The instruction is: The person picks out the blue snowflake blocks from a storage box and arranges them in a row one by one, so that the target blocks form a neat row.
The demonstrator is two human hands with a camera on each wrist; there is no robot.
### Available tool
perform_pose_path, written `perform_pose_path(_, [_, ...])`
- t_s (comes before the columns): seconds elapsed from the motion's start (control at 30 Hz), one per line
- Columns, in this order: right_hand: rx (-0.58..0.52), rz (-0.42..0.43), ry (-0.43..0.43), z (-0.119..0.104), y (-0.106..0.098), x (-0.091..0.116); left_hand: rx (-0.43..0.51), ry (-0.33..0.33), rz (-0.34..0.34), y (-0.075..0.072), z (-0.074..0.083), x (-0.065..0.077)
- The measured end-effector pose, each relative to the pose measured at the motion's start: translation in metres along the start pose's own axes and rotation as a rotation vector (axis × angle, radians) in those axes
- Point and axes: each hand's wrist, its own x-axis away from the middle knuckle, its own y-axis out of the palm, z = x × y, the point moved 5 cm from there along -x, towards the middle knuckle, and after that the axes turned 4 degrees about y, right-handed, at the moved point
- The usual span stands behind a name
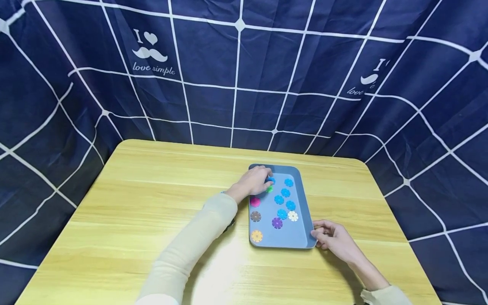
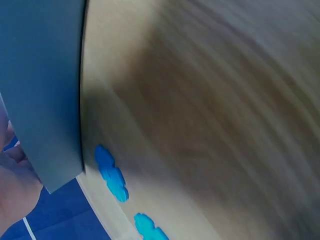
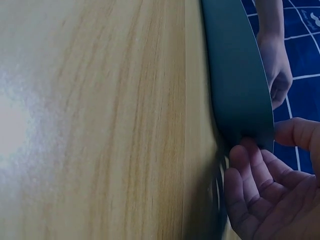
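Note:
A shallow grey-blue tray [image 1: 265, 242] on the table holds flat, notched plastic snowflake discs. My left hand [image 1: 253, 181] reaches over its left wall, thumb and curled fingers around a blue snowflake disc [image 1: 271, 181]. A green disc [image 1: 270, 189] lies just under the thumb. The contact at these fingertips is small and partly covered. My right hand [image 1: 335, 240] grips the tray's near right corner, thumb at the rim. In the right wrist view, the fingers [image 3: 252, 172] curl against the tray's outer wall [image 3: 240, 70].
Several blue discs [image 1: 285, 192] lie in the tray, with purple [image 1: 277, 223], white [image 1: 292, 216], orange [image 1: 257, 236], brown [image 1: 256, 216] and pink [image 1: 255, 202] ones. Outside the tray, blue discs [image 2: 112, 175] rest on the wooden table [image 1: 152, 190]. A navy curtain [image 1: 206, 55] surrounds the table.

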Motion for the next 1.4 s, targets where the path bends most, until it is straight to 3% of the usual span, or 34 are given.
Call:
perform_pose_path(0.3, [0.008,-0.004,-0.007,0.0,0.0,-0.001,-0.032,-0.05,-0.008,0.005,-0.001,-0.006])
perform_pose_path(0.8, [0.004,0.0,0.003,0.002,0.003,-0.001,-0.21,-0.063,-0.003,0.014,-0.001,-0.011])
perform_pose_path(1.4, [0.024,0.006,-0.024,-0.002,0.006,0.002,-0.186,-0.07,-0.02,0.014,-0.001,-0.011])
